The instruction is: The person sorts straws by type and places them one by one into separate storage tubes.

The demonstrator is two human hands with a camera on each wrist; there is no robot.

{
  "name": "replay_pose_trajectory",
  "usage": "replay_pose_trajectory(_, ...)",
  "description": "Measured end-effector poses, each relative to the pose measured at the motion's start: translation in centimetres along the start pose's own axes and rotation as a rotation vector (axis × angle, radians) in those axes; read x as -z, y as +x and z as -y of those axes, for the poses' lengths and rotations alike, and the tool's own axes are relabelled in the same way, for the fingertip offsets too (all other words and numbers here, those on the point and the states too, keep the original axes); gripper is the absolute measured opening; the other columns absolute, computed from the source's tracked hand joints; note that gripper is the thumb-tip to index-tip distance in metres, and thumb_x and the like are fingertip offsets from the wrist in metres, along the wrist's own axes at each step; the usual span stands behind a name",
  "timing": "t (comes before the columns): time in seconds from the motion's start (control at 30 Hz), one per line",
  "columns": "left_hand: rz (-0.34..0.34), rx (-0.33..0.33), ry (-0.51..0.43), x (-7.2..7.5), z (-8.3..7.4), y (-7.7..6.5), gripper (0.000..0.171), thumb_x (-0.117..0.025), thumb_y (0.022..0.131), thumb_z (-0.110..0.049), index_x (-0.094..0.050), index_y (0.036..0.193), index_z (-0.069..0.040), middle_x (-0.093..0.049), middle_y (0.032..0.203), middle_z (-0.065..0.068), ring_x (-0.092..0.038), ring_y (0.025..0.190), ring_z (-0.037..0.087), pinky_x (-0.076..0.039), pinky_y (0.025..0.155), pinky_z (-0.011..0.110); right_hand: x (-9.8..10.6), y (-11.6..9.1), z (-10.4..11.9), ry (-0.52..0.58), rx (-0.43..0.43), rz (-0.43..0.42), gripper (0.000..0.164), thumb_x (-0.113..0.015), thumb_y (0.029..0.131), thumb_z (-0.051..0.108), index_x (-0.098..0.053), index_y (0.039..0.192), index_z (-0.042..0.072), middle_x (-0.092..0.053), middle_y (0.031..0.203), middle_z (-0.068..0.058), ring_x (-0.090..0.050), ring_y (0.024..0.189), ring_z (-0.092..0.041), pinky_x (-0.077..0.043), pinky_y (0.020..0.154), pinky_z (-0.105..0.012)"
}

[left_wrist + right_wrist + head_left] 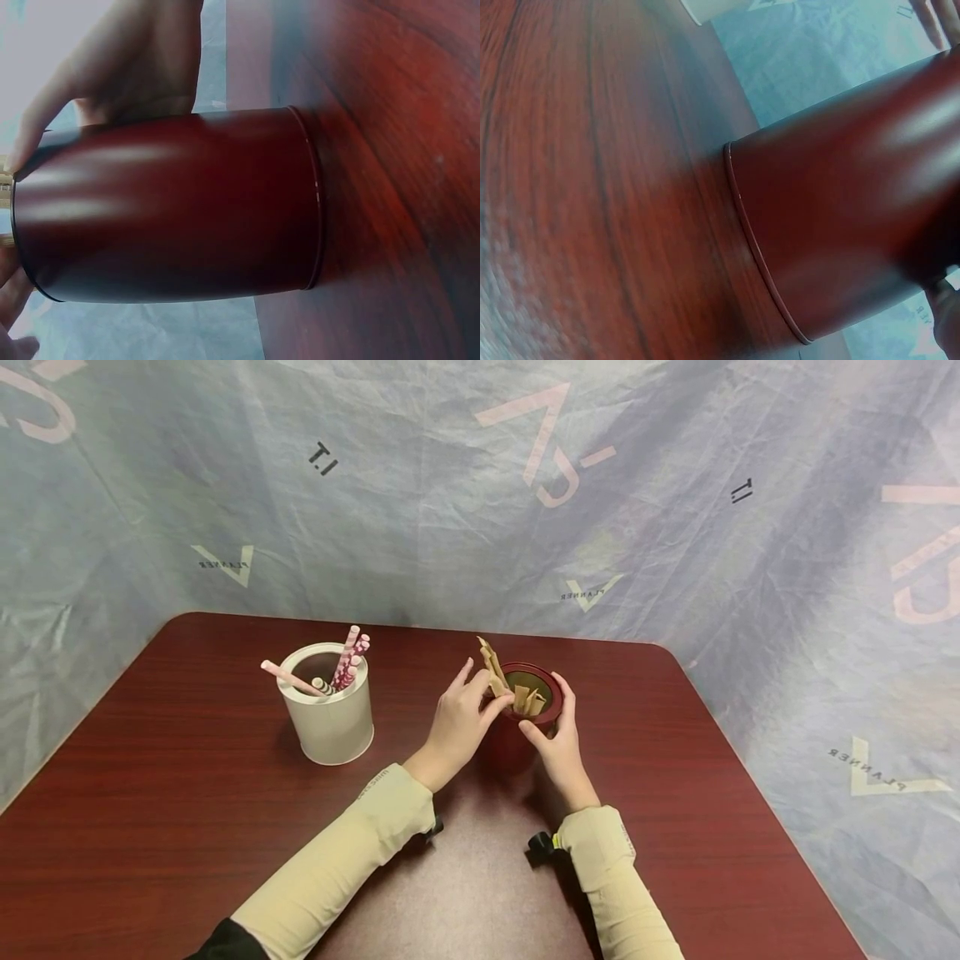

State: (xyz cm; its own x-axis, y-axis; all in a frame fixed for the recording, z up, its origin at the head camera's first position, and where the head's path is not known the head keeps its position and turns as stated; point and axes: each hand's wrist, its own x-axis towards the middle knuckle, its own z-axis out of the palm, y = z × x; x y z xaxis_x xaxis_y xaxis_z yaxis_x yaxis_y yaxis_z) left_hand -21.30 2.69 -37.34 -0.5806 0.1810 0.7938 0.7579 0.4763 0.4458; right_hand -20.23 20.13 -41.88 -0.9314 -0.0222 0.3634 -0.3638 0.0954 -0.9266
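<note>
A red can (508, 753) stands upright on the table, with several tan, folded paper-like strips (529, 700) inside. At its left rim my left hand (459, 717) pinches a small bunch of similar tan strips (491, 662), their tips pointing up and slightly left. My right hand (559, 745) grips the can from the right, thumb at the near rim and fingers round the far side. The can's wall (165, 210) fills much of the left wrist view, the right hand (142, 67) against it. What the strips are exactly, I cannot tell.
Left of the hands stands a white can (333, 727) holding several pink and patterned paper straws (348, 662); one leans out over the left rim. The dark red wooden table (187, 827) ends at a grey printed cloth (420, 527) hanging behind and at the right.
</note>
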Motion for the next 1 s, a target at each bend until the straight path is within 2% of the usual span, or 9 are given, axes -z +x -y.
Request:
replay_pose_trajectory(0.07, 0.011, 0.018, -0.023, 0.0, 0.0, -0.1, 0.017, -0.071, 0.086, -0.014, -0.06, 0.092, -0.004, -0.067, 0.077, 0.007, -0.061, 0.061, 0.018, -0.057, 0.079, 0.034, 0.0, 0.0, 0.0, 0.003, -0.002, 0.001, 0.08, -0.062, 0.088, 0.002, -0.019, 0.152, 0.022, -0.038, 0.147, -0.008, -0.055, 0.116, -0.008, -0.049, 0.092, -0.015)
replay_pose_trajectory(0.13, 0.024, 0.037, -0.052, 0.0, 0.0, -0.2, 0.016, -0.072, 0.085, -0.013, -0.062, 0.095, -0.006, -0.071, 0.084, 0.005, -0.062, 0.066, 0.016, -0.053, 0.061, 0.029, 0.0, 0.0, 0.1, 0.009, -0.003, 0.002, 0.08, -0.062, 0.088, 0.002, -0.019, 0.152, 0.024, -0.038, 0.147, -0.008, -0.055, 0.116, -0.008, -0.049, 0.092, -0.015)
replay_pose_trajectory(0.2, 0.035, 0.054, -0.097, 0.0, 0.2, -0.3, 0.017, -0.072, 0.085, -0.012, -0.062, 0.097, -0.006, -0.073, 0.088, 0.005, -0.058, 0.063, 0.013, -0.048, 0.056, 0.028, -0.1, 0.0, 0.0, 0.013, -0.005, 0.007, 0.08, -0.062, 0.088, 0.004, -0.019, 0.151, 0.025, -0.038, 0.147, -0.009, -0.055, 0.116, -0.007, -0.049, 0.092, -0.015)
replay_pose_trajectory(0.33, 0.028, 0.076, -0.158, 0.1, 0.3, -0.4, 0.022, -0.075, 0.082, -0.012, -0.064, 0.1, -0.005, -0.073, 0.092, 0.005, -0.059, 0.068, 0.017, -0.044, 0.058, 0.024, -0.1, 0.0, 0.0, 0.017, 0.001, 0.015, 0.079, -0.064, 0.089, 0.007, -0.019, 0.151, 0.026, -0.037, 0.147, -0.012, -0.055, 0.115, -0.008, -0.049, 0.092, -0.016)
replay_pose_trajectory(0.47, 0.004, 0.084, -0.197, 0.3, 0.4, -0.3, 0.024, -0.077, 0.081, -0.012, -0.066, 0.101, -0.005, -0.073, 0.094, 0.006, -0.064, 0.076, 0.022, -0.044, 0.061, 0.023, -0.1, 0.0, 0.0, 0.005, 0.004, 0.014, 0.079, -0.065, 0.089, 0.009, -0.019, 0.151, 0.027, -0.038, 0.147, -0.012, -0.056, 0.114, -0.008, -0.05, 0.091, -0.016)
replay_pose_trajectory(0.6, -0.03, 0.09, -0.231, 0.7, 0.3, -0.3, 0.03, -0.079, 0.078, -0.013, -0.067, 0.104, -0.004, -0.073, 0.098, 0.007, -0.069, 0.09, 0.021, -0.055, 0.074, 0.03, 0.0, 0.0, 0.0, -0.003, 0.008, 0.009, 0.08, -0.064, 0.088, 0.007, -0.02, 0.151, 0.027, -0.039, 0.146, -0.01, -0.055, 0.114, -0.008, -0.049, 0.092, -0.015)
replay_pose_trajectory(0.7, -0.056, 0.099, -0.261, 1.0, 0.1, -0.3, 0.033, -0.08, 0.077, -0.013, -0.067, 0.106, -0.003, -0.073, 0.101, 0.008, -0.07, 0.097, 0.022, -0.056, 0.085, 0.034, 0.0, 0.0, 0.0, 0.0, 0.01, 0.005, 0.08, -0.062, 0.088, 0.004, -0.019, 0.152, 0.025, -0.039, 0.146, -0.01, -0.055, 0.115, -0.007, -0.049, 0.092, -0.015)
replay_pose_trajectory(0.87, -0.075, 0.147, -0.311, 1.6, -0.1, -0.6, 0.038, -0.081, 0.077, -0.015, -0.067, 0.111, -0.004, -0.072, 0.106, 0.008, -0.069, 0.102, 0.021, -0.055, 0.091, 0.033, -0.1, 0.0, 0.1, 0.016, 0.008, 0.003, 0.08, -0.061, 0.087, 0.0, -0.02, 0.151, 0.024, -0.037, 0.147, -0.008, -0.054, 0.117, -0.01, -0.049, 0.093, -0.015)
replay_pose_trajectory(1.0, -0.061, 0.209, -0.367, 2.4, -0.2, -1.1, 0.044, -0.08, 0.077, -0.015, -0.066, 0.118, -0.006, -0.071, 0.112, 0.008, -0.068, 0.105, 0.022, -0.054, 0.093, 0.035, -0.1, 0.0, 0.1, 0.035, 0.007, 0.002, 0.079, -0.061, 0.087, 0.001, -0.02, 0.151, 0.024, -0.035, 0.148, -0.006, -0.051, 0.121, -0.013, -0.049, 0.093, -0.015)
